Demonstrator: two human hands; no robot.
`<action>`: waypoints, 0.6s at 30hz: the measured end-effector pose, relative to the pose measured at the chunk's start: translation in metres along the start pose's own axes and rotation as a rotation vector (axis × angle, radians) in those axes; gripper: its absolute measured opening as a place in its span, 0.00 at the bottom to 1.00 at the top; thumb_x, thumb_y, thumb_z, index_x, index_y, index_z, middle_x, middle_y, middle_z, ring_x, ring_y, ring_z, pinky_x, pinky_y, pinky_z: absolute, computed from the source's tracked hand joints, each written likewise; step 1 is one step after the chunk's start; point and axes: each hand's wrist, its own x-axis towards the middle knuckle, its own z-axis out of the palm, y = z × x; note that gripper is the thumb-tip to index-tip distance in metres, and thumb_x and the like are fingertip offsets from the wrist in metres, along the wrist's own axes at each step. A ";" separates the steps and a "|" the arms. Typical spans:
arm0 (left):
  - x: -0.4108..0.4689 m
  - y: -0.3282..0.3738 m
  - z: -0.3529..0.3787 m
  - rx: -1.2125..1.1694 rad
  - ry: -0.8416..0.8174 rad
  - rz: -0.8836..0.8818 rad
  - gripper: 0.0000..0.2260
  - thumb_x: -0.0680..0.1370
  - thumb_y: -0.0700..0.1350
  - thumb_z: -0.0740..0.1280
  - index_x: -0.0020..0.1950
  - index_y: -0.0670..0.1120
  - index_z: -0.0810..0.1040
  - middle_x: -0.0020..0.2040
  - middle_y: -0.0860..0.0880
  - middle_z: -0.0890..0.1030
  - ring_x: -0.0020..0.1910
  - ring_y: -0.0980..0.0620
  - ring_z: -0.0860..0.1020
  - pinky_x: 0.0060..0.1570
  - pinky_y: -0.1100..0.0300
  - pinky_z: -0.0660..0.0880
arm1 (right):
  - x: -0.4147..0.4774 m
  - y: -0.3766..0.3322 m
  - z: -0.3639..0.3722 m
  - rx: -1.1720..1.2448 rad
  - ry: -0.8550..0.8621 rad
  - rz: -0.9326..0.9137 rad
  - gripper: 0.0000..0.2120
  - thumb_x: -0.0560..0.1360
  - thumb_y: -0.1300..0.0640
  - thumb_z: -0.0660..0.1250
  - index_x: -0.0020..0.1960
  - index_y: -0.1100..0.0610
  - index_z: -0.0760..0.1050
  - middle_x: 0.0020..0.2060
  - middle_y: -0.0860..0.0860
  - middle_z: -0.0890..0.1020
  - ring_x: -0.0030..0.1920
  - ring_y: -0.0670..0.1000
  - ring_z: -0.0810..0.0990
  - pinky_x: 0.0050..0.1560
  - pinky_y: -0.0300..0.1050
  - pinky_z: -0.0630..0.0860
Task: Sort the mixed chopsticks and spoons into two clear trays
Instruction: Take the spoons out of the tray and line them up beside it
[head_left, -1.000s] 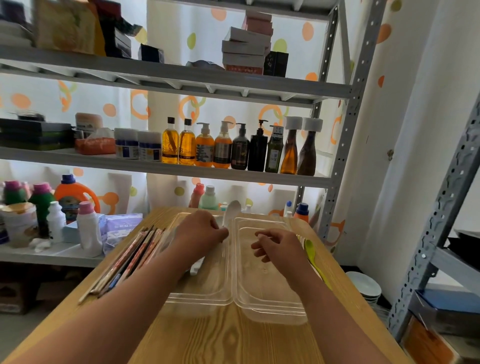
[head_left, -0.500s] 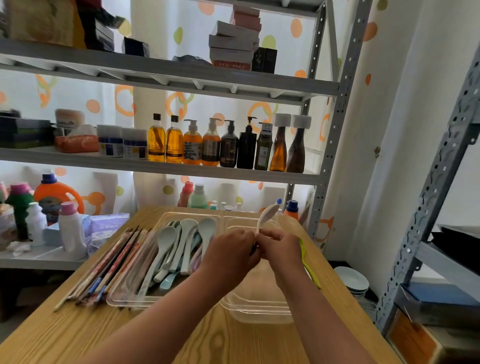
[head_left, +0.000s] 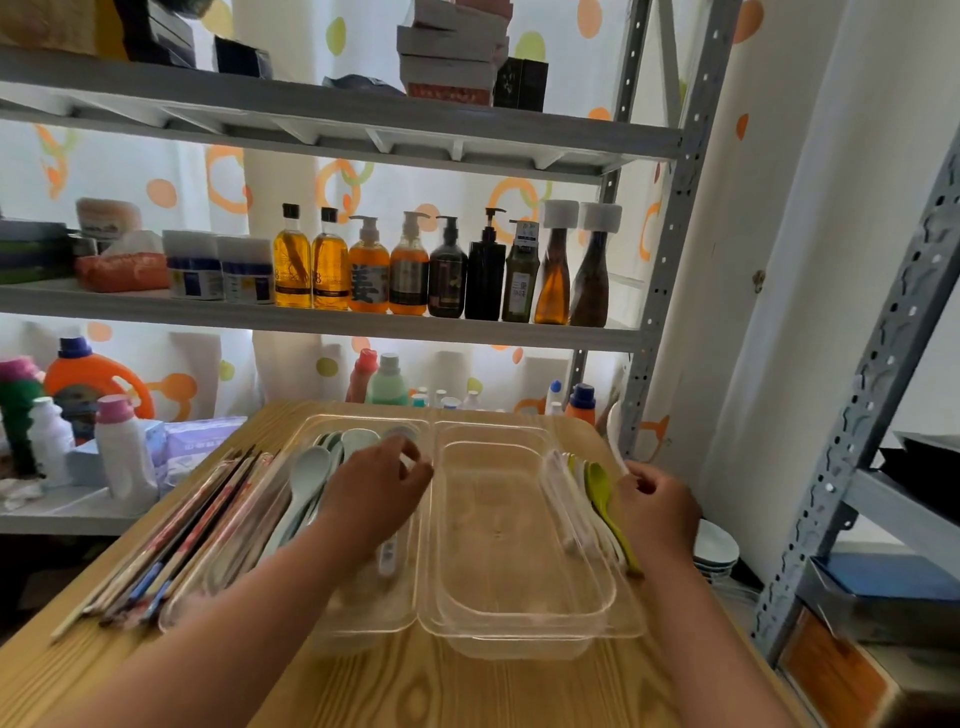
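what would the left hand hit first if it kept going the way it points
Likely the spoon bowl just beyond the left hand, inside the left tray; depth is unclear, so they may touch.

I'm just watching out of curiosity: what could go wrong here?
The green spoon and white ones lie beside the right tray, near the edge of the table; the right hand could knock them off. The chopsticks lie loose by the left forearm, which might sweep them along.
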 end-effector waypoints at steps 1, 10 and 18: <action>-0.001 -0.003 0.003 0.005 -0.026 -0.012 0.08 0.78 0.56 0.62 0.50 0.54 0.73 0.46 0.52 0.82 0.42 0.54 0.79 0.48 0.54 0.79 | 0.002 0.009 0.001 -0.034 0.001 0.007 0.12 0.76 0.62 0.63 0.57 0.62 0.80 0.49 0.59 0.83 0.47 0.57 0.79 0.44 0.41 0.69; -0.007 -0.005 0.010 0.063 -0.097 -0.032 0.12 0.77 0.59 0.62 0.55 0.53 0.71 0.47 0.51 0.80 0.43 0.52 0.79 0.47 0.54 0.78 | 0.002 0.040 0.002 -0.216 -0.126 0.059 0.13 0.76 0.61 0.63 0.59 0.63 0.78 0.54 0.60 0.81 0.55 0.59 0.78 0.52 0.46 0.72; -0.008 -0.006 0.008 0.077 -0.177 -0.010 0.14 0.77 0.56 0.63 0.59 0.52 0.71 0.51 0.49 0.81 0.43 0.52 0.78 0.49 0.56 0.77 | -0.001 0.036 -0.001 -0.234 -0.229 0.065 0.13 0.77 0.60 0.63 0.59 0.61 0.78 0.56 0.59 0.81 0.57 0.59 0.77 0.56 0.47 0.72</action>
